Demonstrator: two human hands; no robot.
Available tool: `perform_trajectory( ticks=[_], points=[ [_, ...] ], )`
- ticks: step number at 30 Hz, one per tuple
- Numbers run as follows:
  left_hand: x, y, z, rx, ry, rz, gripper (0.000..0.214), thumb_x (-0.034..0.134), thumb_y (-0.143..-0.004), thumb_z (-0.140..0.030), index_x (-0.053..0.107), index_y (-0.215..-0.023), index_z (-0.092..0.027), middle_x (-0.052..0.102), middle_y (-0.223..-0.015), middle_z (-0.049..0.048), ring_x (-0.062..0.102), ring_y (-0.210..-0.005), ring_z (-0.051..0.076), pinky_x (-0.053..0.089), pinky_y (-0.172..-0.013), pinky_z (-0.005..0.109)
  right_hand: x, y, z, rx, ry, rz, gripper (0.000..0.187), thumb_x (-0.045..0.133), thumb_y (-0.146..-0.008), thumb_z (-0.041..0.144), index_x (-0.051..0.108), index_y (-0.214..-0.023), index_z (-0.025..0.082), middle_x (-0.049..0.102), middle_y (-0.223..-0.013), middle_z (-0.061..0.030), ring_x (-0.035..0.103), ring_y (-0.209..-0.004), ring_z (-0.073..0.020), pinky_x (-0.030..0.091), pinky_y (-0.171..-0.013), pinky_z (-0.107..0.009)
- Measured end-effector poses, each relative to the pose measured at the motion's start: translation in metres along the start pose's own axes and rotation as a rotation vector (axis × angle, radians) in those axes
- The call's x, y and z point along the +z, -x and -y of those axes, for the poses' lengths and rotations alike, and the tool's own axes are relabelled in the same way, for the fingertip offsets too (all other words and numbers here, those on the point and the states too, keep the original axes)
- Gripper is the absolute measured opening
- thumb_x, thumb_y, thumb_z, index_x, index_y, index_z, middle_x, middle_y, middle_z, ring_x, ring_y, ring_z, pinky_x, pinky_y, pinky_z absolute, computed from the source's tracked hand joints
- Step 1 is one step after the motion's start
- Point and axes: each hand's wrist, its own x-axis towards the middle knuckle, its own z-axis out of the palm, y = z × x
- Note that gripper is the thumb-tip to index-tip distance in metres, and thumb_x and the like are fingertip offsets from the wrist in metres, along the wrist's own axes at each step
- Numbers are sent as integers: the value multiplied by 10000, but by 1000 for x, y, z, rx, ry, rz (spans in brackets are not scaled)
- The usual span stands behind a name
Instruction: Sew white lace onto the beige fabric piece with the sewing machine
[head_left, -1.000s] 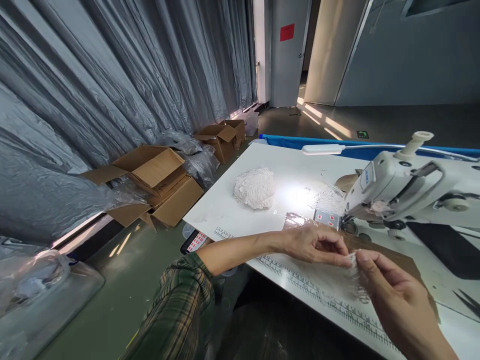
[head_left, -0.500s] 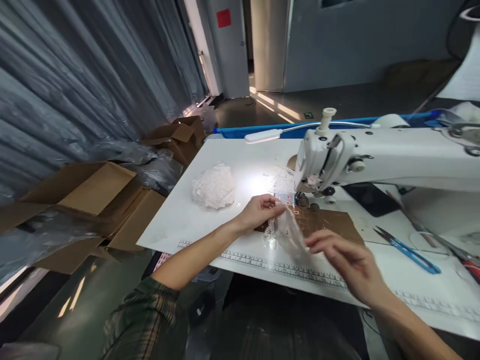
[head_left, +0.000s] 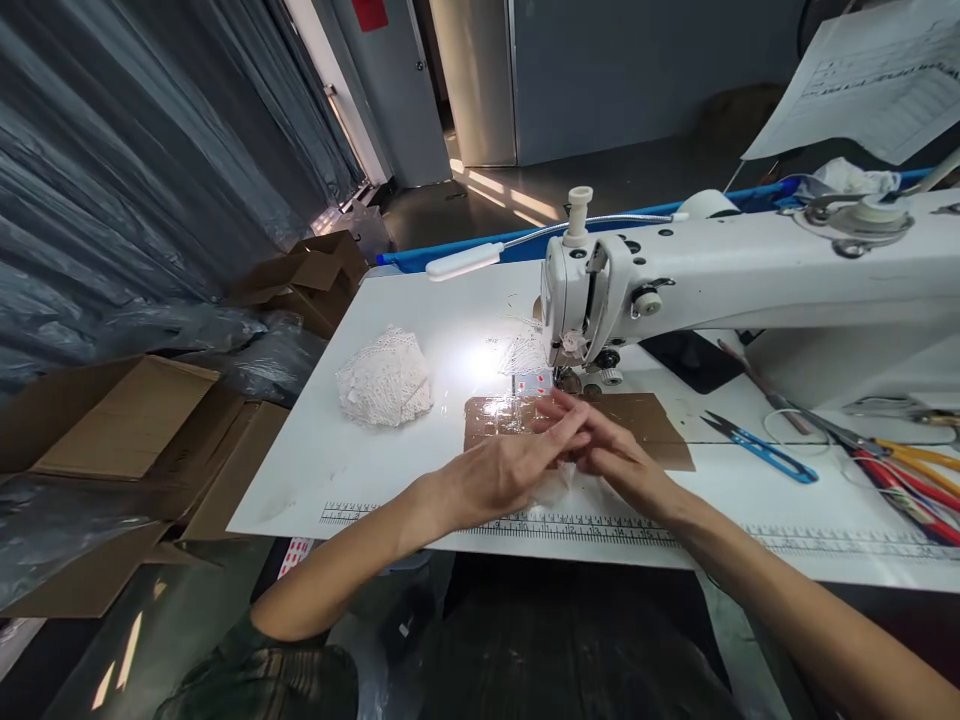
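Both hands meet over a small pale piece of lace [head_left: 556, 482] that lies on the white table [head_left: 360, 470], near its front edge and just behind the printed ruler [head_left: 600, 530]. The left hand [head_left: 504, 468] lies flat with the fingers stretched toward the right, pressing on the lace, not clenched around it. The right hand [head_left: 616, 462] comes from the other side, its fingers [head_left: 571, 412] pointing left and crossing those of the left hand. It seems to pinch the lace at its upper part, but the left hand covers this spot, so one cannot tell if the grip is closed.

The fingertips rest on a brown cardboard sheet [head_left: 645, 425], partly covered with shiny tape, which lies under the head of the white sewing machine [head_left: 675, 280]. A small lamp [head_left: 465, 262] on a bent neck shines on the table behind the cardboard. More to the left side of the table sits a heap of white lace [head_left: 384, 378], well apart from the hands. On the right side lie blue thread snips [head_left: 761, 455], and near the right edge scissors with red and yellow handles [head_left: 907, 480]. Left of the table, open cardboard boxes [head_left: 135, 420] stand on the floor.
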Motion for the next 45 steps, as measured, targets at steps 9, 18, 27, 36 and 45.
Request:
perform_trajectory(
  ticks=[9, 18, 27, 36, 45],
  points=[
    [-36, 14, -11, 34, -249, 164, 680, 475, -966, -140, 147, -1548, -268, 658, -1252, 101, 693, -1017, 181, 593, -815, 304, -8, 8, 15, 291, 156, 463, 338, 695, -837, 403, 693, -1071, 159, 546, -711, 32, 374, -554, -55, 325, -509, -203],
    [-67, -24, 45, -154, -494, 141, 434, 459, -958, -175, 475, -1391, -155, 721, -977, 61, 656, -754, 120, 495, -622, 215, -33, -35, 19, 213, 919, 96, 277, 580, -872, 467, 710, -846, 224, 612, -676, 1, 490, -579, -125, 316, -530, -257],
    [-52, -52, 79, 105, -673, 103, 191, 549, -952, -218, 725, -1015, -179, 678, -1061, 75, 629, -839, 141, 542, -750, 302, -50, -48, 11, 220, 1181, -296, 283, 537, -871, 455, 707, -900, 231, 683, -725, -47, 579, -606, -199, 388, -568, -304],
    [-36, -71, 101, 132, -405, 212, 116, 667, -894, -271, 754, -951, -222, 675, -973, 47, 624, -917, 152, 538, -806, 303, -53, -39, 12, 91, 1026, -286, 255, 518, -885, 388, 688, -941, 206, 708, -839, -62, 640, -740, -217, 429, -614, -300],
    [-43, -64, 76, 99, -550, 237, 173, 509, -973, -244, 660, -952, -165, 708, -828, 11, 618, -741, 130, 458, -873, 365, -23, -33, 1, -137, 1090, -67, 352, 568, -877, 489, 664, -1029, 186, 672, -974, -114, 617, -814, -234, 452, -653, -331]
  ],
)
